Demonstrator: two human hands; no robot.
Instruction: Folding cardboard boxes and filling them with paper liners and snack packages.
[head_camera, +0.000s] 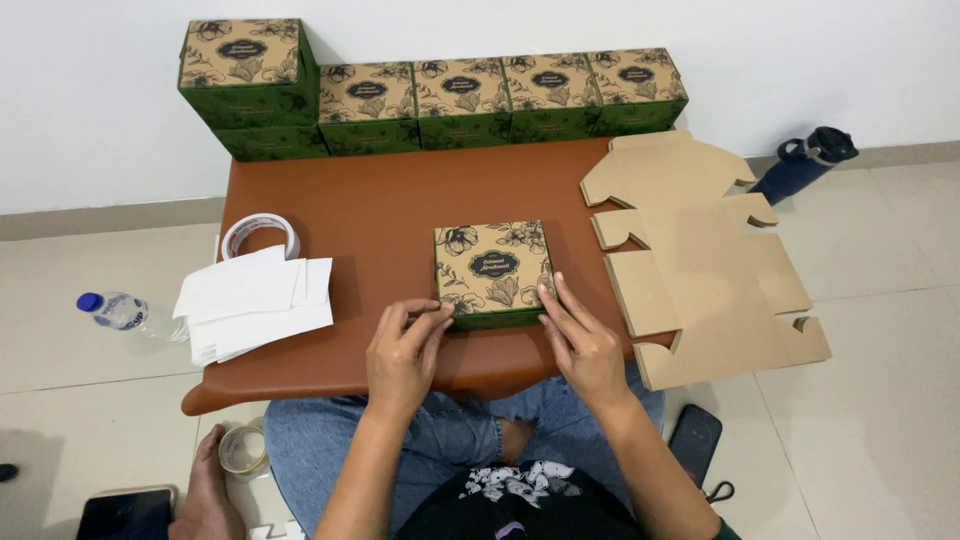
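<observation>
Scene: You sit cross-legged on a tiled floor (880, 420) at a low brown counter (380, 220), seen from your own head camera.
Box in hand: A closed square gift box (493, 272), kraft-brown lid with black floral print over green sides, sits near the counter's front edge, directly before you.
Left hand: Your left hand (405, 350) rests at the box's near left corner; its fingers (432, 318) lie close together, tips touching the green front side, not gripping around anything.
Right hand: Your right hand (580, 345) presses on the near right corner; its fingers (553, 300) are extended flat and slightly spread over the lid edge, clamped on nothing.
Finished stock: A row of matching boxes (480, 100) lines the white wall at the counter's back, with one more stacked on top at the left end.
Flat stock: A pile of unfolded cardboard blanks (700, 270) overhangs the counter's right edge.
Left of counter: A stack of white paper sheets (255, 305) lies beside a roll of clear tape (258, 235).
On the floor: A clear water bottle (130, 315) with a blue cap lies at left; a dark blue flask (805, 165) lies at right; a black phone (695, 440) sits by your right knee; a second tape roll (243, 450) sits by your left knee.
</observation>
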